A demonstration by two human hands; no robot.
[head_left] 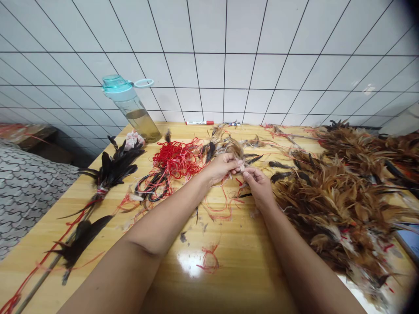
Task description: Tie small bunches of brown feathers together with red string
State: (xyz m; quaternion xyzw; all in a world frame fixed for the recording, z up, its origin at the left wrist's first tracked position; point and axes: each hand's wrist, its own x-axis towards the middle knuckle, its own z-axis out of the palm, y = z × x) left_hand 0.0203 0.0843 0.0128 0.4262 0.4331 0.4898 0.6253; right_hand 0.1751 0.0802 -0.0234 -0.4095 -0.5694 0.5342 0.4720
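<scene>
Over the middle of the table, my left hand and my right hand meet fingertip to fingertip. Between them is a small bunch of tan feathers, its pale quill ends pinched by both hands and its tips fanning away from me. The fingers partly cover the quills, so any binding there is hard to make out. A tangled heap of red string lies left of my left hand. Close to my right hand spreads a large pile of brown feathers.
A bottle of yellowish liquid stands back left. A stick with black feathers lies along the left side. Black-handled scissors are partly under the string. A red-capped marker rests by the tiled wall. String scraps lie in front.
</scene>
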